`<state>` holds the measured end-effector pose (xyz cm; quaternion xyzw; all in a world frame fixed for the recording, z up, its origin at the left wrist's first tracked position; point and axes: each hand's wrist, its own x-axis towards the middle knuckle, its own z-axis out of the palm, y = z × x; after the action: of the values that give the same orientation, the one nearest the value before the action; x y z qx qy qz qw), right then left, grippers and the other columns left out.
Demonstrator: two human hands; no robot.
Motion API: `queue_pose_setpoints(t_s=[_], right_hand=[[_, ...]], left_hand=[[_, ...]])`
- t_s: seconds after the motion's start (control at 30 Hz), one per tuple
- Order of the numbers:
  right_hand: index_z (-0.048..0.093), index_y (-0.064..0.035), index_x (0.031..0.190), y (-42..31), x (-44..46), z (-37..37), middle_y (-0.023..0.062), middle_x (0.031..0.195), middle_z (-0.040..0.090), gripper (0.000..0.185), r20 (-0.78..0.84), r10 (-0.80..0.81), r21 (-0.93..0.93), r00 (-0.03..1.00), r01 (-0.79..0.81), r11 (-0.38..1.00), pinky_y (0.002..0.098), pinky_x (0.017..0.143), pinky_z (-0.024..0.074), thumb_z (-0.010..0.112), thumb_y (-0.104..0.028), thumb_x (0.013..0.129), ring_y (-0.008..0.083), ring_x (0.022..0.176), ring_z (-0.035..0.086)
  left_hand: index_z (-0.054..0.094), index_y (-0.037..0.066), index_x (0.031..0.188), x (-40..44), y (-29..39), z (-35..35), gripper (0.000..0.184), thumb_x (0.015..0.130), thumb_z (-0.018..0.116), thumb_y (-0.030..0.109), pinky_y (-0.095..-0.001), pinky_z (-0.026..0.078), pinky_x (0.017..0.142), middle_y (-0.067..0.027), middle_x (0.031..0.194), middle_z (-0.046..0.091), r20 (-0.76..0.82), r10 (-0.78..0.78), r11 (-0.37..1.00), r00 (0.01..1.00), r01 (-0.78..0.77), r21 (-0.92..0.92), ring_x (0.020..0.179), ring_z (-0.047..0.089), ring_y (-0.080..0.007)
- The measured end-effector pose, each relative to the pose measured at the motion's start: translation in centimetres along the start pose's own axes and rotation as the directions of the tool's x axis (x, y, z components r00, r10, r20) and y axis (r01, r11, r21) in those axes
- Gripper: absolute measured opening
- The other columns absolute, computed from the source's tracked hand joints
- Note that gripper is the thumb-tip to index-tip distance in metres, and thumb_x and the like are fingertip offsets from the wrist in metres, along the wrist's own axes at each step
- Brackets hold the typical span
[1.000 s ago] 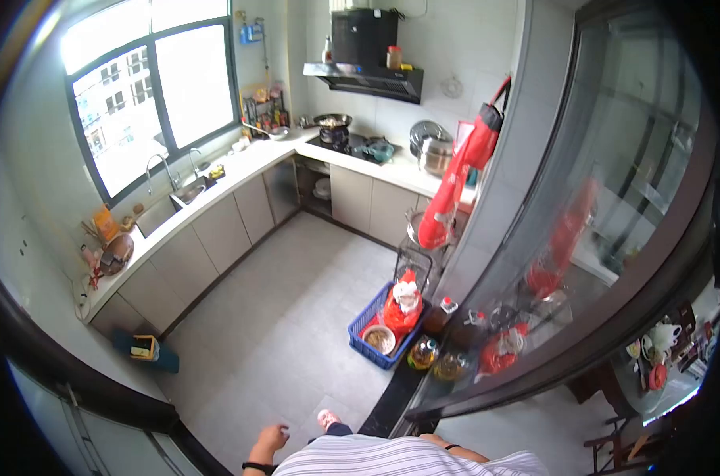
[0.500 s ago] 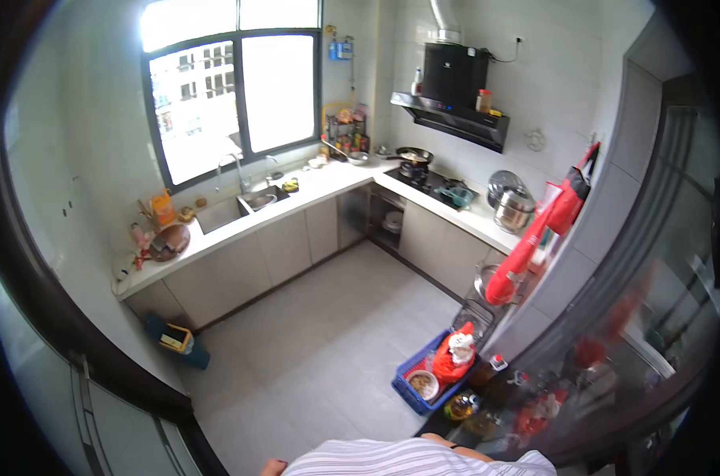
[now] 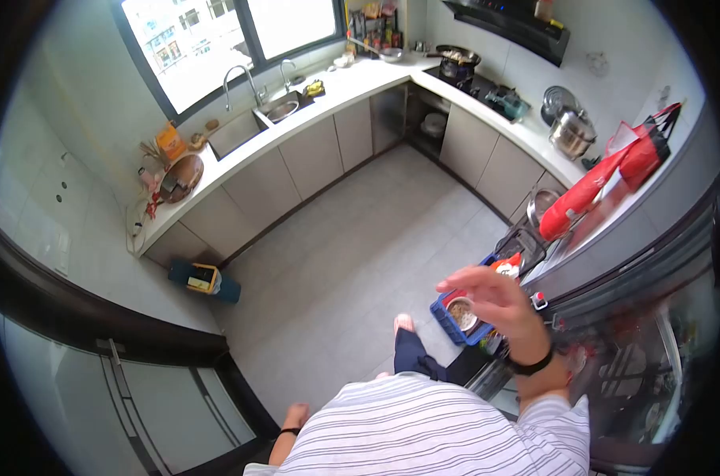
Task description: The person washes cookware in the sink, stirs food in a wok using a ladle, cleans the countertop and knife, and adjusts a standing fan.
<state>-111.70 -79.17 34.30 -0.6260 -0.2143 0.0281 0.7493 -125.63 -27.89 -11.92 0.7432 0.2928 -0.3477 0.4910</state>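
My right hand (image 3: 493, 300) is raised at the right, its fingers apart and nothing in it. Behind it in the view, partly covered by it, is a blue basket (image 3: 449, 324) on the floor, holding a bowl (image 3: 461, 314) of food and a red bag (image 3: 509, 262). Low at my left side hangs my left hand (image 3: 297, 414), small in view beside the striped shirt; its fingers are too unclear to read. A red bag or apron (image 3: 586, 194) hangs on the wall to the right.
An L-shaped counter (image 3: 241, 161) carries a sink (image 3: 237, 136), a wok (image 3: 459, 57) on the stove and a steel pot (image 3: 572, 133). A bin (image 3: 204, 279) stands by the left wall. Sliding glass doors flank the doorway, with bottles near the right one.
My right hand has come up into view in front of the basket. The view has tilted down, and more of my shirt and one leg show.
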Motion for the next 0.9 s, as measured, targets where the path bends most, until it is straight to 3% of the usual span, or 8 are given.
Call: queue_pose_setpoints(t_s=[0.2,0.3,0.6,0.63,0.73,0.77,0.83,0.9], right_hand=[[0.047,0.0043,0.119,-8.1,10.0,-1.0,0.0208,0.115,0.053,0.034,0.451,-0.553,0.39,0.7,0.403,0.828,0.0458,0.094,0.0403,0.054,-0.007,0.087,0.034,0.107,0.052],[0.044,0.0026,0.119,-7.7,15.1,-4.5,0.0208,0.113,0.052,0.033,0.466,-0.607,0.485,0.643,0.388,0.783,0.0485,0.092,0.0408,0.053,-0.006,0.088,0.035,0.103,0.052],[0.035,-0.0023,0.118,-7.7,28.2,-15.0,0.0209,0.106,0.049,0.032,0.549,-0.709,0.735,0.442,0.148,0.662,0.0569,0.084,0.042,0.05,-0.005,0.09,0.0383,0.089,0.052],[0.047,-0.0049,0.115,-8.3,30.4,-13.3,0.0161,0.106,0.054,0.027,0.309,-0.839,0.72,0.448,0.466,0.514,0.0477,0.082,0.0458,0.049,-0.001,0.088,0.0319,0.094,0.055],[0.064,-0.0074,0.104,-6.4,36.3,-15.2,0.0077,0.109,0.06,0.02,-0.008,-1.0,0.39,0.003,0.921,-0.001,0.0403,0.085,0.0472,0.054,-0.006,0.087,0.0255,0.098,0.059],[0.064,-0.0074,0.104,-5.7,37.9,-17.5,0.0077,0.109,0.06,0.02,0.022,-1.0,0.412,-0.012,0.911,-0.002,0.0403,0.085,0.0472,0.054,-0.006,0.087,0.0255,0.098,0.059],[0.063,-0.0099,0.108,-4.5,40.9,-21.8,0.0093,0.115,0.057,0.023,0.499,-0.865,0.667,0.056,0.612,0.425,0.0416,0.094,0.0415,0.055,-0.019,0.089,0.0274,0.104,0.056],[0.054,-0.0116,0.123,-3.3,44.9,-24.7,0.0089,0.121,0.055,0.038,0.833,-0.552,0.483,0.039,0.434,0.761,0.0417,0.103,0.0349,0.055,-0.029,0.089,0.0309,0.108,0.054]], left_hand=[[0.063,0.003,0.1,9.4,6.8,1.4,0.021,0.083,0.053,0.005,-0.0326,0.05,0.054,-0.0103,0.081,0.063,0.007,-0.079,0.988,0.997,0.079,-0.133,0.061,0.057,-0.0195],[0.064,0.004,0.101,9.1,16.9,1.4,0.023,0.081,0.053,0.003,-0.0323,0.05,0.056,-0.0096,0.083,0.064,-0.095,-0.01,0.983,0.995,0.027,0.182,0.064,0.059,-0.0195],[0.068,0.006,0.095,16.3,33.5,1.8,0.018,0.08,0.059,0.012,-0.0307,0.05,0.065,-0.0058,0.08,0.066,-0.188,-0.006,0.998,0.982,-0.007,-0.064,0.072,0.061,-0.0163],[0.068,0.006,0.095,16.3,35.8,2.0,0.019,0.081,0.059,0.013,-0.031,0.05,0.064,-0.0059,0.08,0.066,-0.245,-0.024,1.0,0.969,0.026,0.004,0.072,0.061,-0.0164],[0.069,0.007,0.092,19.6,39.8,2.1,0.019,0.08,0.061,0.02,-0.0305,0.048,0.062,-0.0045,0.076,0.066,-0.164,0.039,0.992,0.986,-0.018,0.128,0.07,0.06,-0.0147],[0.069,0.007,0.088,21.0,41.3,2.1,0.022,0.08,0.062,0.026,-0.0307,0.049,0.064,-0.0037,0.075,0.066,-0.15,0.025,0.982,0.988,0.004,0.188,0.07,0.061,-0.0143],[0.07,0.006,0.088,25.1,43.2,1.5,0.028,0.079,0.059,0.031,-0.0333,0.05,0.073,-0.0051,0.082,0.068,-0.138,0.062,0.91,0.989,0.001,0.415,0.076,0.064,-0.0178],[0.07,0.009,0.098,29.1,46.4,0.3,0.031,0.078,0.061,0.03,-0.0327,0.048,0.084,-0.0129,0.093,0.068,-0.171,0.009,0.865,0.985,0.078,0.496,0.091,0.064,-0.0195]])
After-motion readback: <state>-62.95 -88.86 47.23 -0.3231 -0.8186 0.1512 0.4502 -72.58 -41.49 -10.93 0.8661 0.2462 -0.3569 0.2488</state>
